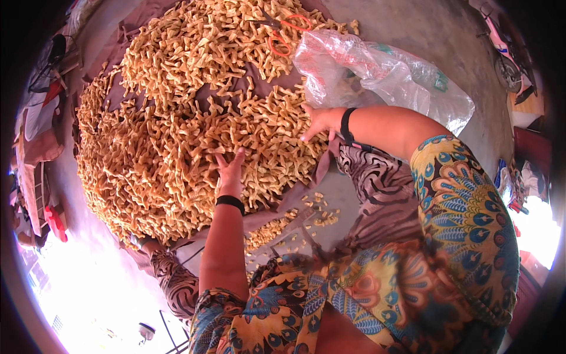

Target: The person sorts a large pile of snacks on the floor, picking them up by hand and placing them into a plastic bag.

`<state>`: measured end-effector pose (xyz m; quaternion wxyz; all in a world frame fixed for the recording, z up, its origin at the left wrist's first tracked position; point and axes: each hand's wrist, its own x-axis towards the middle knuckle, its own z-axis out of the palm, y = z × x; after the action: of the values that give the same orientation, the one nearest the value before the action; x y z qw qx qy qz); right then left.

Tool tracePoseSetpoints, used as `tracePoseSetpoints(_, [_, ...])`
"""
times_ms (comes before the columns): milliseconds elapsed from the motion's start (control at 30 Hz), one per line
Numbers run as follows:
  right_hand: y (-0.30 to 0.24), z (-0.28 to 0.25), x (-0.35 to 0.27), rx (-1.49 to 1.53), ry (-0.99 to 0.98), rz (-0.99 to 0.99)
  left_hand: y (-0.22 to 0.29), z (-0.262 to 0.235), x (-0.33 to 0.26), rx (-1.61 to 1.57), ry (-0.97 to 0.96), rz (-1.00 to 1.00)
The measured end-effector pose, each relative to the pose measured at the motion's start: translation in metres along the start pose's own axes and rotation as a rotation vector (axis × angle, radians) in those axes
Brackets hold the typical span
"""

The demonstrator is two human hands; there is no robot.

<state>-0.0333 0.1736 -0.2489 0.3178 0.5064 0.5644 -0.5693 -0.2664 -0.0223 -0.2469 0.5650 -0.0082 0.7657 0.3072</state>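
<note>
A big heap of golden fried snack pieces (177,112) lies spread on a dark purple cloth (318,171) on the ground. My left hand (230,171) rests flat on the near edge of the heap, fingers spread, holding nothing. At the right side of the heap my right hand (321,121) touches the pieces with loosely bent fingers; whether it grips any cannot be told. Both wrists wear a black band. A crumpled clear plastic bag (383,76) lies just beyond my right hand.
Orange-handled scissors (283,32) lie on the far part of the heap. Loose snack pieces (318,212) are scattered on the concrete floor (424,29) near my patterned clothes. Clutter stands at the left rim, a parked two-wheeler (507,53) at the upper right.
</note>
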Motion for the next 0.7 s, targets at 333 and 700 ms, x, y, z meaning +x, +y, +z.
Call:
tracePoseSetpoints(333, [-0.065,0.054,0.008,0.048,0.128,-0.079,-0.015,0.032,0.054,0.038,0.164,0.0])
tracePoseSetpoints(700, [-0.079,0.077,0.026,0.365,0.031,-0.123,-0.019,0.035,0.064,-0.435,-0.086,0.096])
